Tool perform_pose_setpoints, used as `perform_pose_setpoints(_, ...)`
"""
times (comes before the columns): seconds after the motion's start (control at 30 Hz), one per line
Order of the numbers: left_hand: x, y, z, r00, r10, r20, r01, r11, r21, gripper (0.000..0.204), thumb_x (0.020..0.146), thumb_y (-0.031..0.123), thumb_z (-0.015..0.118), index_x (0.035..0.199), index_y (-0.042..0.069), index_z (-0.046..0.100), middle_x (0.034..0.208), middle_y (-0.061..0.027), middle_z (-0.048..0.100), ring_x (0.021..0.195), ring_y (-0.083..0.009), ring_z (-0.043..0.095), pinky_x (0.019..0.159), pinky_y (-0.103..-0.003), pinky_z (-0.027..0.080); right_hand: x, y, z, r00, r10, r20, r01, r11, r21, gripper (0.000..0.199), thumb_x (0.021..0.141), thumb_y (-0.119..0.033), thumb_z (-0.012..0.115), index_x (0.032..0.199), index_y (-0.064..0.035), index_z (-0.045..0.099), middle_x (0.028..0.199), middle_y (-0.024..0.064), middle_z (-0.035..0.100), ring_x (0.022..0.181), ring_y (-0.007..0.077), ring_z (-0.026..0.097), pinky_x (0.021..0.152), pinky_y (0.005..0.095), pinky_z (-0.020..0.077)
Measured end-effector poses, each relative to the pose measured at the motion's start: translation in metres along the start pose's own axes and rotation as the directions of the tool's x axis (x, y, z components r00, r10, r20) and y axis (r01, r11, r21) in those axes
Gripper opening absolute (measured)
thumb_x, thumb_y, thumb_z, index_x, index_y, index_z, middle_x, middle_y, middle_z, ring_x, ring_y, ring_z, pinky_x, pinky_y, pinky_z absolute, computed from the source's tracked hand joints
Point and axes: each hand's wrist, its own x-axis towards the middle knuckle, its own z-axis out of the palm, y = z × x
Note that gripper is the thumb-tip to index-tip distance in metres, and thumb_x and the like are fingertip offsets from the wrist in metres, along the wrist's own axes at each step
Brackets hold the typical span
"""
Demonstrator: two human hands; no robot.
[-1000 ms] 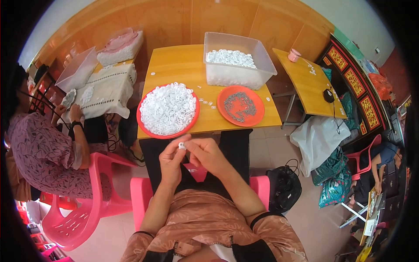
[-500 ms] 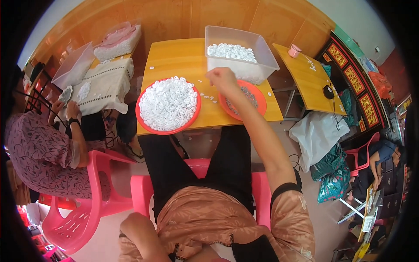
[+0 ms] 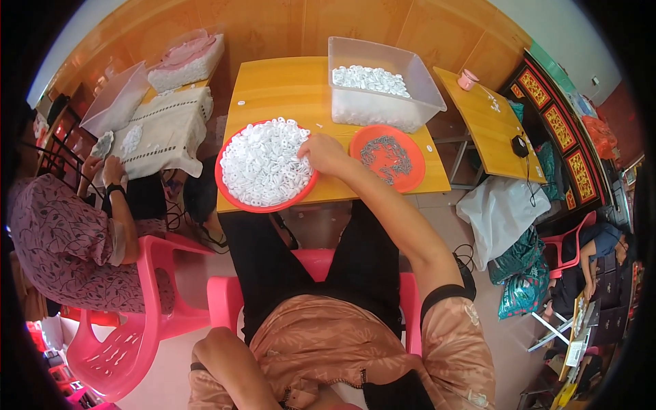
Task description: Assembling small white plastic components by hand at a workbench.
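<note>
My right hand is at the right rim of a red round tray, its fingertips drawn together against the heap of small white plastic pieces with holes in them. What the fingertips pinch, if anything, is too small to make out. Beyond my right wrist, an orange-red round dish holds thin grey metal pieces, perhaps screws or pins. My left hand is bent low by my left side, away from the table, and its fingers are hidden from view.
A clear plastic bin of white pieces stands at the back of the yellow table. At left, a person works at a cloth-covered table. To the right are another yellow table and a white sack.
My right hand has moved left and nearer, from above the table beside the orange-red dish to the edge of the white heap. The left hand stays low, barely shifted.
</note>
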Motion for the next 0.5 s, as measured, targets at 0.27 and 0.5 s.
perform_pose_setpoints(0.27, -0.002, 0.004, 0.002, 0.997, -0.029, 0.075, 0.023, 0.996, 0.081, 0.04, 0.084, 0.051, 0.047, 0.084, 0.011, 0.053, 0.089, -0.0058, 0.046, 0.081, -0.0221, 0.043, 0.069, -0.035, 0.032, 0.003, 0.002, -0.004, 0.998, -0.032, -0.048, 0.037, 0.995, 0.094, 0.02, 0.068, -0.005, 0.055, 0.076, -0.0138, 0.072, 0.085, 0.0128, 0.066, 0.083, 0.0299, 0.062, 0.076, 0.041, 0.0483)
perform_pose_setpoints(0.5, -0.008, 0.006, 0.007, 0.989, -0.078, 0.122, 0.063, 0.99, 0.126, 0.041, 0.084, 0.053, 0.046, 0.075, 0.014, 0.053, 0.08, -0.0043, 0.043, 0.072, -0.0201, 0.043, 0.062, -0.032, 0.031, -0.002, -0.006, 0.009, 0.996, -0.063, -0.056, 0.052, 0.983, -0.179, 0.014, 0.07, -0.01, 0.056, 0.073, -0.0056, 0.069, 0.08, 0.0186, 0.063, 0.077, 0.0339, 0.062, 0.069, 0.0418, 0.0494)
